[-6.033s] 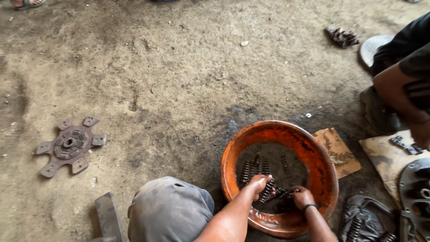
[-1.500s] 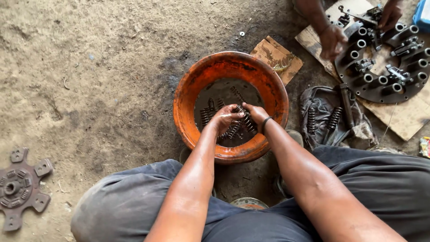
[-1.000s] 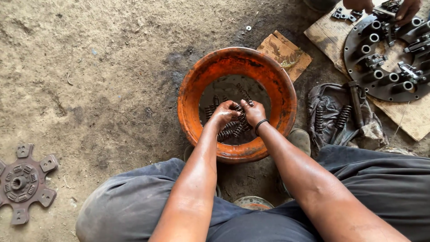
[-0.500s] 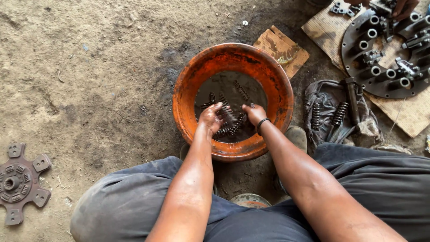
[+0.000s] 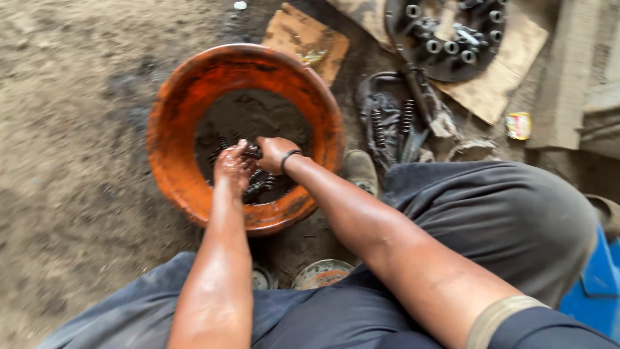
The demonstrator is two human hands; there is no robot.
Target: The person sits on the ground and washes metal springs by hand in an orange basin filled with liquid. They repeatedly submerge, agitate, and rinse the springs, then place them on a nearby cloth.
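Note:
An orange basin (image 5: 174,123) with dark oily liquid sits on the dirt floor between my knees. Several dark coil springs (image 5: 258,187) lie in the liquid. Both my hands are down in the basin. My left hand (image 5: 232,165) is closed around a spring, wet with oil. My right hand (image 5: 274,152), with a dark band on the wrist, grips the same small dark spring (image 5: 252,152) from the other side. The fingertips of both hands are partly hidden.
A brown cardboard piece (image 5: 303,40) lies behind the basin. To the right are a dark rag with springs and tools (image 5: 394,126) and a round metal clutch plate (image 5: 445,32) on a board. A blue container (image 5: 597,284) stands at the right edge.
The view has shifted right and closer, and the flat clutch disc at left is out of frame. My hands have come together over a spring in the basin.

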